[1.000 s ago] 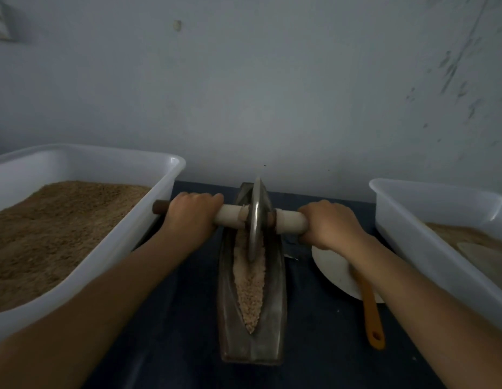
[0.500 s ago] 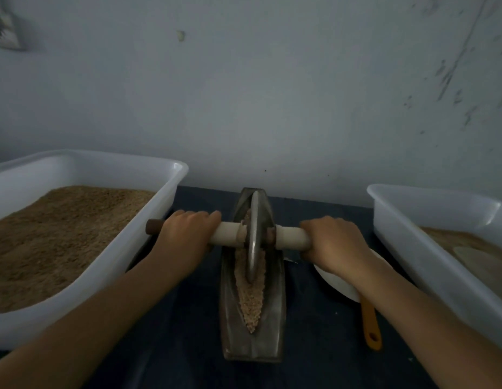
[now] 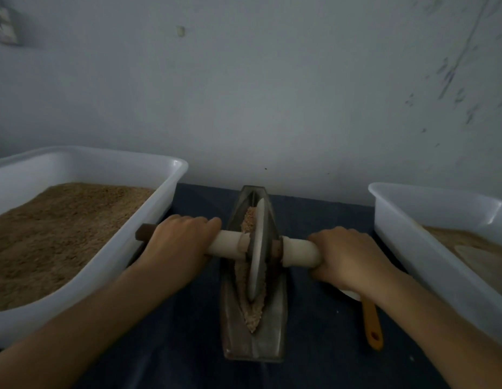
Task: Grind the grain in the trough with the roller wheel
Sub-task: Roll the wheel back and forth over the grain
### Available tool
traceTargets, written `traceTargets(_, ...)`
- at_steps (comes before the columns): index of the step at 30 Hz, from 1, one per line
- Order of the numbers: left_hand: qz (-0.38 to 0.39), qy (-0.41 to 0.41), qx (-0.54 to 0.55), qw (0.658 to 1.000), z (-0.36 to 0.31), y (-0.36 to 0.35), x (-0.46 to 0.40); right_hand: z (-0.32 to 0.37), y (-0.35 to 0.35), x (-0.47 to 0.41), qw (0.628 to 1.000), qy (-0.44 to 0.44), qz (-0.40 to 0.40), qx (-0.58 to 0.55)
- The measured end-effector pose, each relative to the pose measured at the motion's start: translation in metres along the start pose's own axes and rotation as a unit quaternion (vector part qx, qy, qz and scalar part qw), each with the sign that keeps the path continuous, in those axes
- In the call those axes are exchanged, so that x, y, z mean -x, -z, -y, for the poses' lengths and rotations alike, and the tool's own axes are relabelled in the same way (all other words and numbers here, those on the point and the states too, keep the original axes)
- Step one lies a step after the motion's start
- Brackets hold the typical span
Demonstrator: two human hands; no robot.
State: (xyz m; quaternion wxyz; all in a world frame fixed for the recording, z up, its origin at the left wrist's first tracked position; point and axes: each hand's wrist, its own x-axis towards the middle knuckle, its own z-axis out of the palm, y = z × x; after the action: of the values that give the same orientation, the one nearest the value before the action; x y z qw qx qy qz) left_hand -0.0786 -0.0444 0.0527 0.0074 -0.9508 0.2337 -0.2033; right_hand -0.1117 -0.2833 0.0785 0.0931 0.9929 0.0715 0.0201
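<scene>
A narrow, boat-shaped metal trough lies lengthwise on the dark cloth in front of me. Pale crushed grain fills its groove. A thin metal roller wheel stands upright in the groove, around the trough's middle. A pale wooden axle runs through the wheel, sticking out on both sides. My left hand grips the left end of the axle. My right hand grips the right end. Both forearms reach in from the near edge.
A large white tub heaped with brown grain stands at the left, touching the axle's dark tip. A second white tub with finer meal stands at the right. A white plate and an orange handle lie under my right wrist. A wall closes the back.
The wheel has rolled toward me along the trough, from the far end to around the middle. Both hands came back with the axle, grips unchanged. Grain now shows beyond the wheel.
</scene>
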Motion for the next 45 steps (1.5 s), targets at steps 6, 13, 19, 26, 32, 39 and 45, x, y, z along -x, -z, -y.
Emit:
traceTargets(6, -0.019, 0.038, -0.024, 0.999, 0.009, -0.024, -0.040, -0.012, -0.011, -0.045, 0.998, -0.015, -0.054, 0.000)
traceTargets(13, -0.016, 0.082, -0.026, 0.996, 0.017, -0.035, -0.074, -0.021, -0.012, -0.086, 0.995, -0.025, -0.101, 0.004)
traceTargets(19, -0.006, 0.053, -0.028, 0.998, 0.016, -0.031, -0.055, -0.016, -0.012, -0.066, 0.994, -0.002, -0.110, 0.011)
traceTargets(26, 0.010, 0.008, 0.011, 1.000, 0.003, -0.002, 0.002, -0.002, -0.005, -0.001, 0.996, 0.033, -0.086, 0.015)
traceTargets(32, 0.022, -0.005, 0.021, 1.000, 0.000, 0.012, 0.022, -0.001, 0.004, 0.014, 0.998, 0.033, -0.012, 0.051)
traceTargets(39, 0.012, 0.030, -0.003, 0.999, 0.004, -0.007, -0.013, -0.006, -0.008, -0.020, 0.998, 0.015, -0.057, 0.023)
traceTargets(45, -0.013, 0.067, -0.043, 0.997, 0.012, -0.030, -0.060, -0.019, -0.011, -0.071, 0.996, -0.015, -0.082, 0.012)
